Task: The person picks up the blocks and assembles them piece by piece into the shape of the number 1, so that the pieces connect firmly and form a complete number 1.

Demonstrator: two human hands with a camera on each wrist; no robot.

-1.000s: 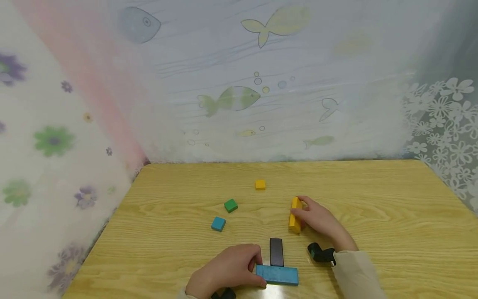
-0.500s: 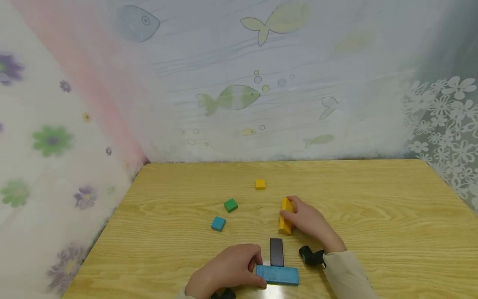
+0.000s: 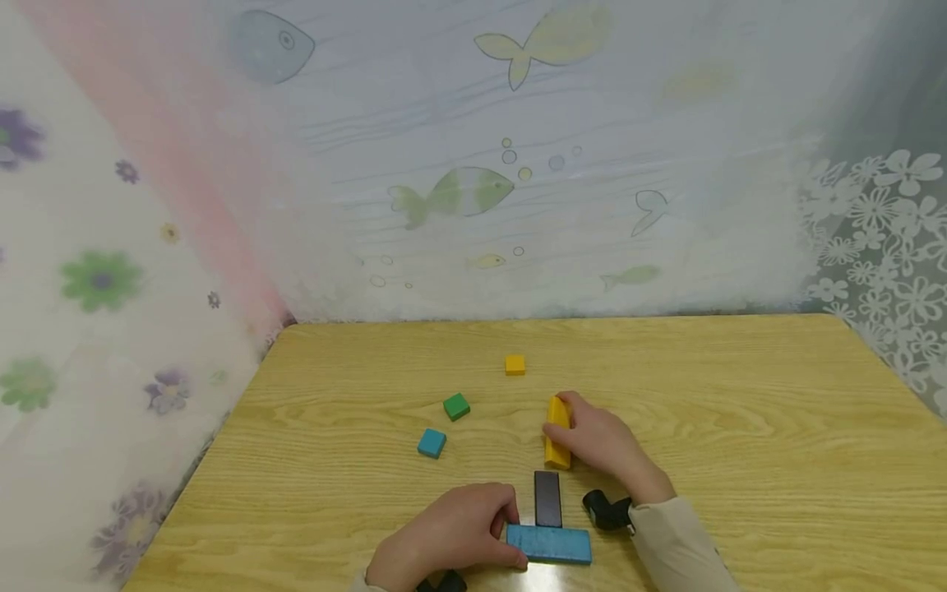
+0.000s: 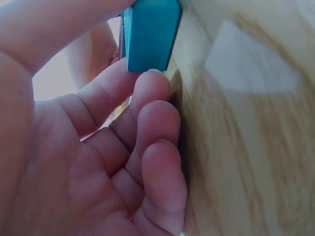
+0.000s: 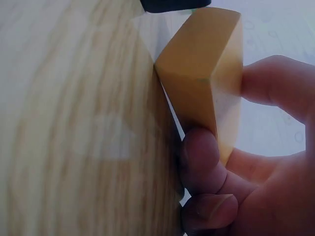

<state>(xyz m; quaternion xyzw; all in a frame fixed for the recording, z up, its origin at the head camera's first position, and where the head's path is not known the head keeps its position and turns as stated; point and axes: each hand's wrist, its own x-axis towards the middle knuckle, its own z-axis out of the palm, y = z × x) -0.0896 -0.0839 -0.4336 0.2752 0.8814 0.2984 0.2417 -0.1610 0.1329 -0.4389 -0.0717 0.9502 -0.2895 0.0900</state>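
Your right hand (image 3: 602,437) grips long yellow rectangular block (image 5: 206,69), likely painted wood; block looks tilted against table (image 3: 777,427), just beyond flat dark oblong block (image 3: 547,498). Your left hand (image 3: 453,526) pinches end of long blue rectangular block (image 3: 551,544), whose far side meets dark one. Expect both held blocks light, stiff, hard to break, perhaps slightly slick; best hold across long sides, near middle. Table: smooth, glossy wood grain; sliding looks easy. Behind: pale fish-printed wall covering (image 3: 414,107).

The wood-grained table (image 3: 777,411) looks glossy, the long yellow block (image 3: 558,454) and long blue block (image 3: 551,544) smooth.
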